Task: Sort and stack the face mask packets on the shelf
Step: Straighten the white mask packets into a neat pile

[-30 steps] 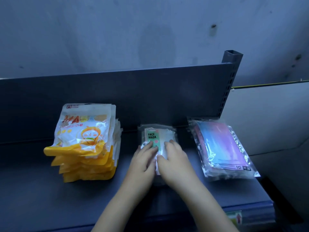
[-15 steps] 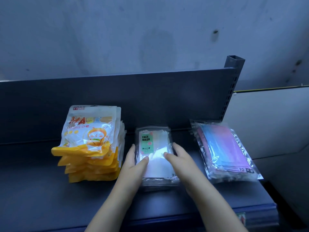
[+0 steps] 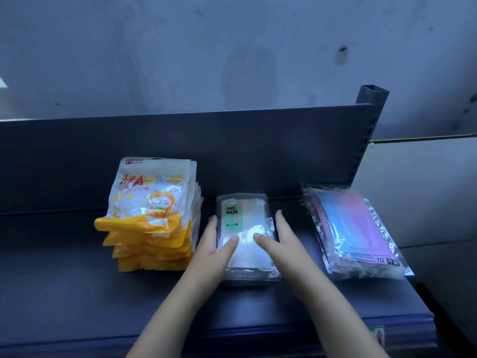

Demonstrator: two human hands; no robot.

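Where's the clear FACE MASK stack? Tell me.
Head view, centre of the shelf: the FACE MASK stack lies between the yellow stack and the pastel packets.

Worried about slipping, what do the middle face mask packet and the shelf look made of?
Middle face mask packet: clear glossy plastic film, judging by glare and masks showing through. Shelf: probably painted metal, dark matte, given its slotted upright.

Shelf (image 3: 56, 293) lies open left of the orange stack (image 3: 152, 215) and along the front. The left grip (image 3: 215, 250) fills the narrow gap to the clear stack (image 3: 245, 220); the right grip (image 3: 282, 248) occupies the wider gap toward the gradient packets (image 3: 353, 228).
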